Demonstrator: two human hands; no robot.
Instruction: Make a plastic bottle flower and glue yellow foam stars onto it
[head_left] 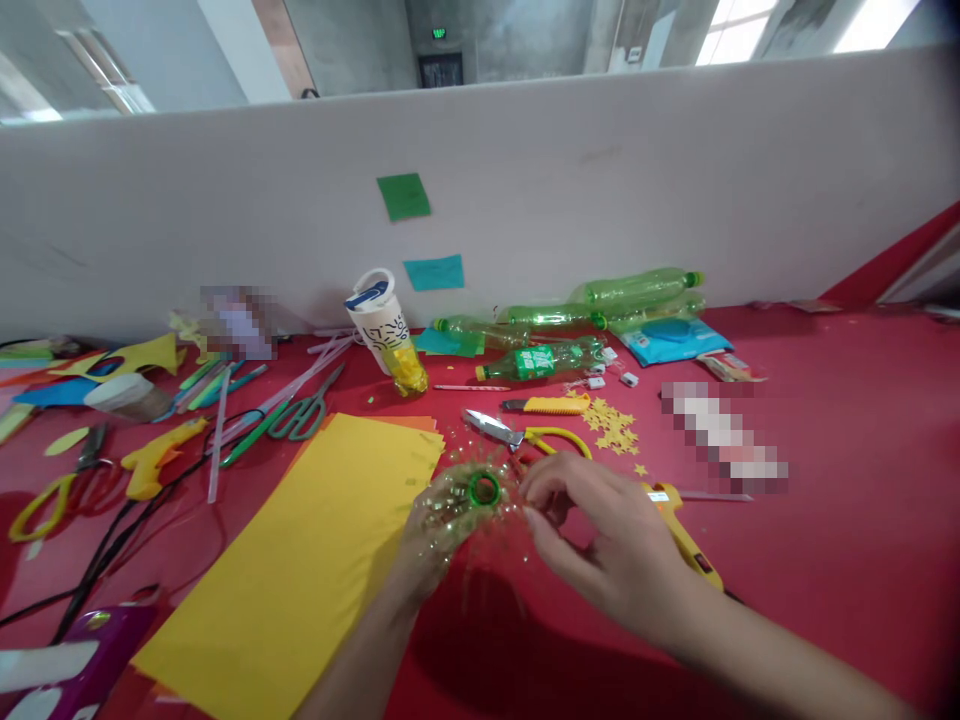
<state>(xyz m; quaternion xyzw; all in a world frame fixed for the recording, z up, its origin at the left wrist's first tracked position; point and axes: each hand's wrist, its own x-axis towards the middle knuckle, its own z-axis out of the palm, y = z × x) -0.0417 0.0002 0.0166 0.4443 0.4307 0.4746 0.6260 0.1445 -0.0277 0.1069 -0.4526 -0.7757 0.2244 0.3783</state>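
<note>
A cut green bottle top (484, 488) with its plastic splayed out in thin strips is near the centre, its round neck facing me. My left hand (442, 515) holds it from the left, fingers wrapped behind the clear plastic. On its right side my right hand (592, 520) pinches at the strips, thumb and forefinger close together; what lies between the fingertips is too small to make out. Just beyond the hands lie yellow-handled scissors (551, 437), partly hidden by my right hand, and a yellow cutter knife (555, 405). Yellow paper (322, 540) lies under my left forearm.
Green bottles (540, 360) lie along the white partition (300, 200). A white cup (379, 320), small yellow stars (615, 428) and a blue packet (675, 343) stand or lie beyond the hands. Glue guns (157, 458) with cords, more scissors (304, 415) and straws are around.
</note>
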